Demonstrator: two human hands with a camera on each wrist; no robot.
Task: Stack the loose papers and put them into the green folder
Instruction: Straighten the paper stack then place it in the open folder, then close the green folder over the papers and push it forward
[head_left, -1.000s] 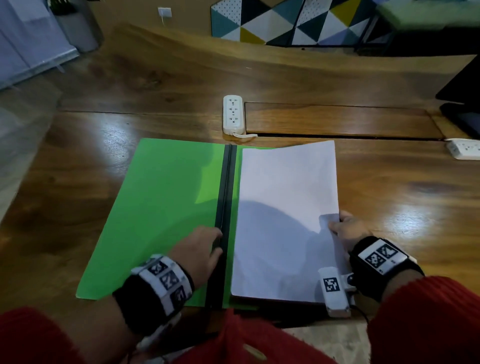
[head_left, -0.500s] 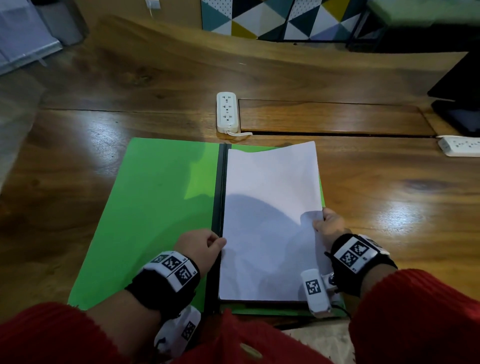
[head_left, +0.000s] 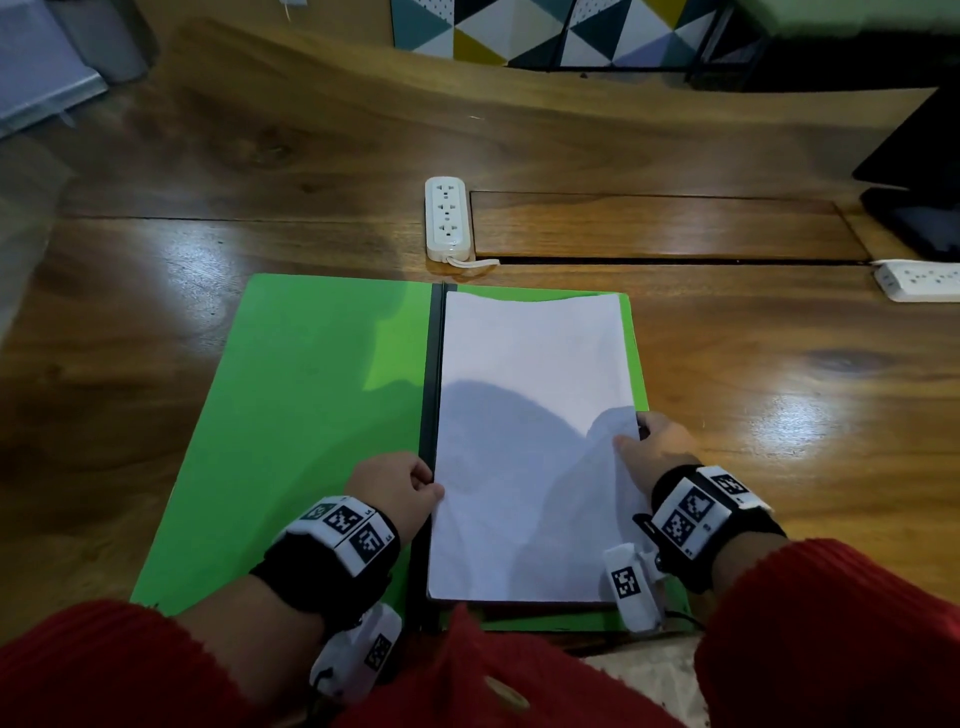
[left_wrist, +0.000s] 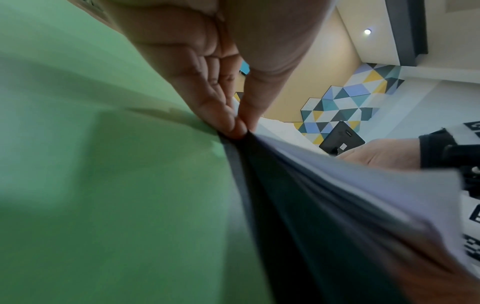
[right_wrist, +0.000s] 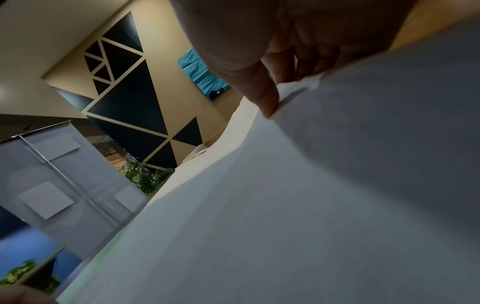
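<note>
Head view: the matte green folder (head_left: 311, 415) lies open on the glossy wooden table (head_left: 753, 364), smooth white papers (head_left: 530, 405) stacked on its right half. Left wrist view: left hand (left_wrist: 223, 82) fingers (left_wrist: 221, 117) together, pinching the dark spine (left_wrist: 241, 185). Right wrist view: right hand (right_wrist: 285, 47) thumb and curled fingers (right_wrist: 306, 63) clamp the papers' bowed edge.

The stack of papers (head_left: 530, 447) has slid left, so its left edge now lies against the black spine (head_left: 434, 384) of the green folder (head_left: 311, 415). The left hand (head_left: 395, 491) has shifted from the spine to pinching the stack's left edge.
</note>
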